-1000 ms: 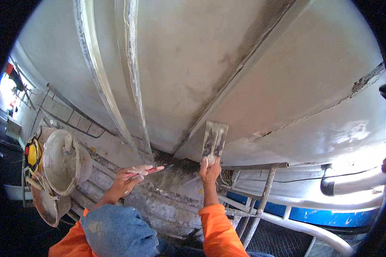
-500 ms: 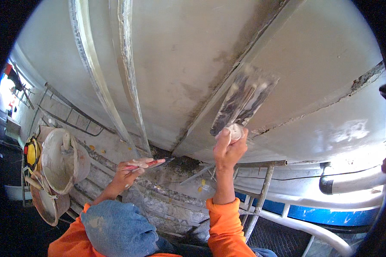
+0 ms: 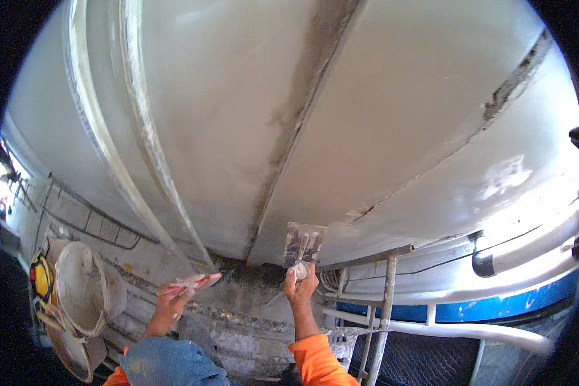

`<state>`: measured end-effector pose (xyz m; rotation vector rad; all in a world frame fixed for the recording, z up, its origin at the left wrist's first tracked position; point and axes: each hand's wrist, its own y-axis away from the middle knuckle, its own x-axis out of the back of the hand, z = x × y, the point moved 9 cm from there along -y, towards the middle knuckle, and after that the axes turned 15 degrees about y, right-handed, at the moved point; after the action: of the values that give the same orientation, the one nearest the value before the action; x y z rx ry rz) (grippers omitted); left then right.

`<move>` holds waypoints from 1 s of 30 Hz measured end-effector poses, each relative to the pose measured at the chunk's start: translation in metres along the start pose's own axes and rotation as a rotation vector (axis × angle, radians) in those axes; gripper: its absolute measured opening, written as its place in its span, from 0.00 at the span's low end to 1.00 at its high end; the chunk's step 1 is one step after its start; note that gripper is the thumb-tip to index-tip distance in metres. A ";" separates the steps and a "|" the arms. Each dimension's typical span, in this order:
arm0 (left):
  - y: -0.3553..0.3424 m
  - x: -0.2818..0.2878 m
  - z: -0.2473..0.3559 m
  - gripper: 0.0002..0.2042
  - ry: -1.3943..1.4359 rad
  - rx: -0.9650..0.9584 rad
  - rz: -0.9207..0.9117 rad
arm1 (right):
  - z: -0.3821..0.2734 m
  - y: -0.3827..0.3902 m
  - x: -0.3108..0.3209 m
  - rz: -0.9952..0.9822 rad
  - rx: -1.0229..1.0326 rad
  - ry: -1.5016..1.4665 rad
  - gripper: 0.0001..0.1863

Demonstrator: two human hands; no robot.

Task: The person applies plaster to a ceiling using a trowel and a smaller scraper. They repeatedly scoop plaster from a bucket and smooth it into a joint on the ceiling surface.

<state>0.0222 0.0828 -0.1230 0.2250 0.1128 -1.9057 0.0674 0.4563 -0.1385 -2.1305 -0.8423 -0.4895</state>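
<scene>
1. Far L, mid-lower: 1 yellow-and-black item (image 3: 43, 278), kind unclear, beside the containers.
2. Lower L: 2 round containers, 1 bucket (image 3: 116, 299) w/ pale residue inside + 1 shallower pan (image 3: 97, 351) just below it in pic.
3. Upper L down to lower L-ctr: 2 pale raised strips (image 3: 95, 135), approx side by side, running down the grey wall (image 3: 392, 122).
4. Lower L-ctr: 1 L hand (image 3: 172, 300), fingers curled closed round 1 red-handled tool (image 3: 207, 281); tool points R, its far end hard to make out.
5. Btm, L of ctr: 1 blue denim-clad knee (image 3: 174, 363), below L hand.
6. Top ctr to lower ctr: 1 dark seam (image 3: 288, 157) slanting down the wall.
7. Just R of ctr, lower half: 1 R hand (image 3: 302, 284), closed round the handle of 1 flat trowel (image 3: 292, 246); blade up, smeared dark & pale, in front of lower wall. Can't tell if blade touches it.
8. Btm ctr: 1 orange sleeve (image 3: 323, 361) on R arm.
9. Lower R: 1 upright metal pole (image 3: 387, 309), 1 blue band (image 3: 457, 311) behind.
10. Upper R: 1 rough crack (image 3: 511, 88), thinning twd ctr.
</scene>
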 end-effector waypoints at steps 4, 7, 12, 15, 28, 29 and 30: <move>-0.004 -0.001 -0.005 0.10 0.033 -0.029 0.024 | -0.076 -0.093 0.067 0.166 -0.090 -0.434 0.23; -0.011 -0.009 0.000 0.10 0.045 -0.125 -0.016 | -0.158 -0.172 0.139 0.215 -0.029 -0.401 0.20; -0.018 -0.008 -0.011 0.09 0.087 -0.082 -0.009 | -0.245 -0.247 0.198 0.287 0.040 -0.274 0.17; -0.015 -0.003 -0.015 0.10 0.054 -0.102 0.018 | -0.234 -0.248 0.186 0.194 -0.032 -0.243 0.18; -0.015 -0.007 -0.024 0.12 0.105 0.007 0.018 | -0.031 -0.094 0.003 -0.010 -0.210 -0.219 0.15; -0.013 -0.008 -0.023 0.12 0.114 0.008 0.021 | -0.016 -0.080 -0.007 -0.033 -0.224 -0.201 0.15; -0.012 -0.007 -0.021 0.12 0.088 0.004 0.035 | -0.001 -0.066 -0.016 -0.054 -0.234 -0.203 0.15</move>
<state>0.0155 0.0976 -0.1423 0.3120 0.1632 -1.8618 0.0098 0.4804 -0.1123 -2.4078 -0.9998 -0.4212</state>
